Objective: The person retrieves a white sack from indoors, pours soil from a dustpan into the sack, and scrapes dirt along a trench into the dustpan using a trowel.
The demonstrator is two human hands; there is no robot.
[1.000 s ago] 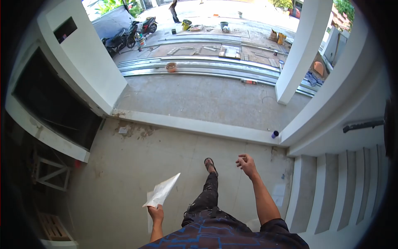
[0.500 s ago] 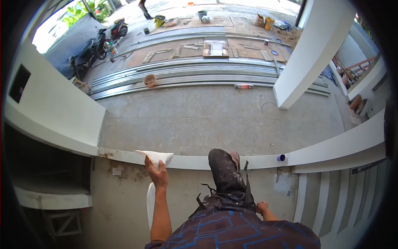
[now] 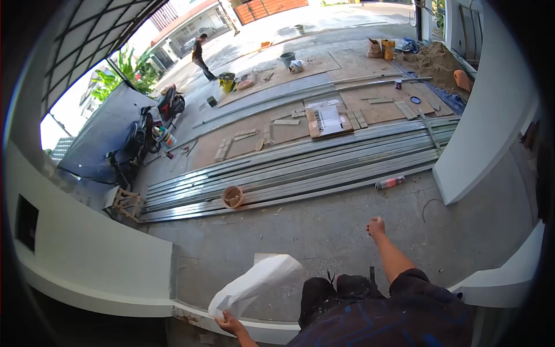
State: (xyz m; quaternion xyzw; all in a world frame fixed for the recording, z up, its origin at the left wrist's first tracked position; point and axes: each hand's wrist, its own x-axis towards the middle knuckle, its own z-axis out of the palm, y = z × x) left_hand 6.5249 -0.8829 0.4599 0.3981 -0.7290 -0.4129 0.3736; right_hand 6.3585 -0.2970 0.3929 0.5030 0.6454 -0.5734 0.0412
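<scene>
My left hand (image 3: 230, 324), low in view, is closed on the near end of a limp white sheet (image 3: 254, 283), which could be a flattened sack. It billows up and to the right, its far end close to my knees. A pale flat piece shows behind its upper edge. My right hand (image 3: 376, 226) is held out ahead of my body over the grey floor, fingers curled in. I see nothing in it, and it touches nothing. The thing nearest to it is a tube-shaped cartridge (image 3: 390, 183) with a red label, lying on the floor.
Long metal profiles (image 3: 300, 165) lie across the floor ahead, with an orange-brown bucket (image 3: 232, 197) at their near edge. Beyond are boards, a flat carton (image 3: 328, 119) and a sand heap (image 3: 439, 66). A white pillar (image 3: 480, 150) stands right; motorbikes (image 3: 139, 139) are parked left. Another person (image 3: 200, 58) stands far off.
I have moved forward over the low ledge, and the view has tilted up. The white sheet has opened out from its folded shape. My right hand has swung forward from beside my hip.
</scene>
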